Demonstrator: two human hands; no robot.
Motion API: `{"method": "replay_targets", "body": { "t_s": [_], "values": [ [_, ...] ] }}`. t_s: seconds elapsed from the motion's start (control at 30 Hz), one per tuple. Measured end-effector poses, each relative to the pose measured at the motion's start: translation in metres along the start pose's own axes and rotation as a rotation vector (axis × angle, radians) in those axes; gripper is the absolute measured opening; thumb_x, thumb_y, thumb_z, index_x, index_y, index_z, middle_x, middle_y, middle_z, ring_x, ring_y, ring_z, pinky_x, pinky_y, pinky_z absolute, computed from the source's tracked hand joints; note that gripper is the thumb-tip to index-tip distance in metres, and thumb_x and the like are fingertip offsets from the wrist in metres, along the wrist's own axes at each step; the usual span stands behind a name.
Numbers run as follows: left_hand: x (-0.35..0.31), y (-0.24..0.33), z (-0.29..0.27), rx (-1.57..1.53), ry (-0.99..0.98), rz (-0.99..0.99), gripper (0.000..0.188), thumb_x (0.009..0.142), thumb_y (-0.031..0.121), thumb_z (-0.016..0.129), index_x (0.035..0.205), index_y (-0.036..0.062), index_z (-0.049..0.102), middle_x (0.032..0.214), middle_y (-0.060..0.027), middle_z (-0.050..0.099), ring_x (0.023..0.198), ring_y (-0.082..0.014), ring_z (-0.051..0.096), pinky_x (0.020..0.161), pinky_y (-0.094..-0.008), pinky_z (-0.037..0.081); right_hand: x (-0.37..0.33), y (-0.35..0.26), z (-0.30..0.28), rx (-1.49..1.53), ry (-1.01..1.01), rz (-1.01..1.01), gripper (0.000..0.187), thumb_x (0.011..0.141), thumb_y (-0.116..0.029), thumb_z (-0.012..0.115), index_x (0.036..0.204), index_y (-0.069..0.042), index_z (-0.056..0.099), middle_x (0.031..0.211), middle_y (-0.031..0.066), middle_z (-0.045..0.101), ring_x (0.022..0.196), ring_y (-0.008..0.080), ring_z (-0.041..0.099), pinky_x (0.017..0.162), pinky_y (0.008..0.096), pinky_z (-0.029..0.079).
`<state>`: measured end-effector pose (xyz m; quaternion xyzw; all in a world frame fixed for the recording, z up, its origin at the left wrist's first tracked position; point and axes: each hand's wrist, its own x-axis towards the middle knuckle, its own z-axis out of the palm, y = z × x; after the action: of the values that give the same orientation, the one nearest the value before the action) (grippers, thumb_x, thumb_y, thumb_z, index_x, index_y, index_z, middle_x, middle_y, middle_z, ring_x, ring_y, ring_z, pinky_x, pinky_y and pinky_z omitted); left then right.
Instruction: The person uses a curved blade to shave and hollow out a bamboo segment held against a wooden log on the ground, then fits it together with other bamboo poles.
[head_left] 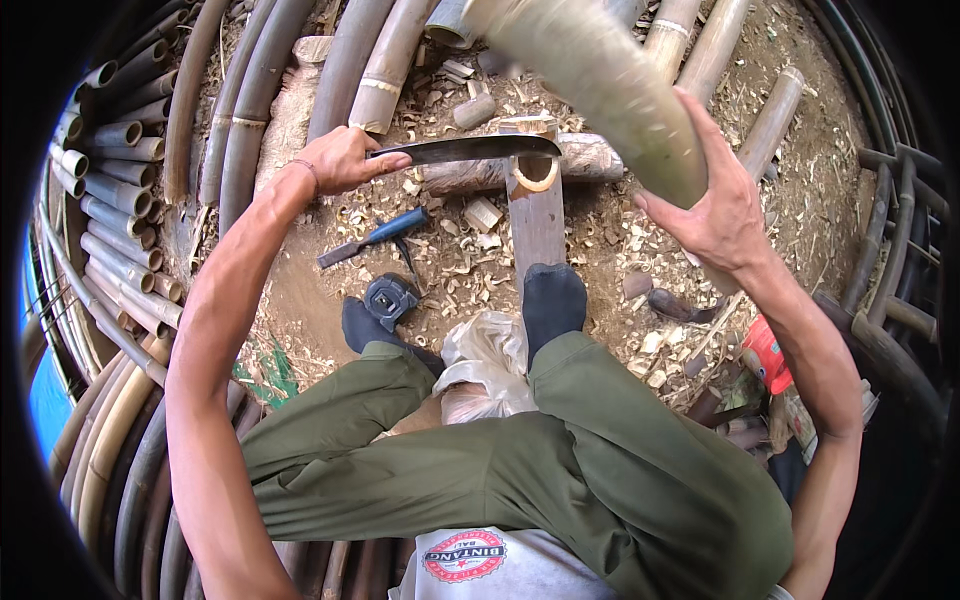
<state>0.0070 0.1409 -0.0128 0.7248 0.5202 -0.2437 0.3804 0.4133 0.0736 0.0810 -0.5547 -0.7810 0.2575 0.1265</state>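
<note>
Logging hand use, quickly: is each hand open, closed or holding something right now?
Left hand: closed, holding a curved blade.
Right hand: holding a thick, blurred bamboo piece, thumb and fingers on opposite sides.

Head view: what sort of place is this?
Most likely a bamboo workshop: bamboo poles lie all around, pale shavings litter the dirt ground, and the left hand holds a long blade.

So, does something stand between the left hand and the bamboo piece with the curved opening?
Nothing visible blocks the way: the blade in the left hand reaches across the bamboo piece in this view. Whether they touch, I cannot tell.
</note>
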Motion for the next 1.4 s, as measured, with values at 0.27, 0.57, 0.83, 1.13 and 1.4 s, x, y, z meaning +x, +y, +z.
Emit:
{"method": "replay_targets", "body": {
  "t_s": [0.27,0.57,0.83,1.13,1.4],
  "values": [
    [-0.03,-0.001,0.044,0.22,0.374,0.086,0.049,0.09,0.056,0.059,0.087,0.0079,0.068,0.067,-0.0123,0.063,0.059,-0.0279,0.061,0.06,-0.0437,0.052,-0.002,0.003,-0.002,-0.087,-0.182,0.037,0.098,0.068,-0.024,0.081,0.151,-0.012,0.03,0.13,0.0208,0.057,0.113,0.0337,0.063,0.096,0.0444,0.052],
    [-0.065,0.034,0.097,0.125,0.561,0.063,0.037,0.07,0.025,0.08,0.098,0.0112,0.06,0.096,-0.0083,0.053,0.099,-0.028,0.056,0.081,-0.0432,0.046,-0.005,0.02,-0.007,0.076,0.015,-0.303,0.094,0.065,-0.02,0.083,0.148,-0.01,0.038,0.127,0.0207,0.059,0.109,0.0346,0.064,0.092,0.0438,0.055],
    [-0.033,0.016,0.078,0.164,0.476,0.092,0.031,0.075,0.022,0.076,0.095,0.0038,0.061,0.088,-0.0156,0.061,0.087,-0.0408,0.062,0.077,-0.0468,0.051,-0.02,0.06,0.0,-0.415,-0.233,-0.412,0.101,0.048,-0.021,0.087,0.142,-0.015,0.048,0.109,0.0105,0.06,0.091,0.0288,0.062,0.08,0.0402,0.056],
    [-0.048,-0.006,0.02,-0.641,0.983,-0.497,0.059,0.093,0.058,0.059,0.105,0.0007,0.058,0.081,-0.0166,0.066,0.071,-0.028,0.067,0.064,-0.04,0.053,-0.222,0.023,0.093,0.071,-0.041,0.35,0.093,0.073,-0.029,0.082,0.146,0.003,0.033,0.124,0.0277,0.056,0.11,0.0404,0.061,0.091,0.0451,0.053],
    [-0.033,-0.037,-0.004,-0.178,1.214,-0.276,0.058,0.085,0.036,0.074,0.126,0.0024,0.049,0.114,-0.0239,0.063,0.105,-0.039,0.063,0.09,-0.0459,0.049,-0.306,0.095,0.257,0.237,0.577,0.785,0.056,0.088,-0.042,0.071,0.117,0.004,0.059,0.117,0.0211,0.058,0.099,0.0312,0.061,0.085,0.0421,0.053]
  ]
}}
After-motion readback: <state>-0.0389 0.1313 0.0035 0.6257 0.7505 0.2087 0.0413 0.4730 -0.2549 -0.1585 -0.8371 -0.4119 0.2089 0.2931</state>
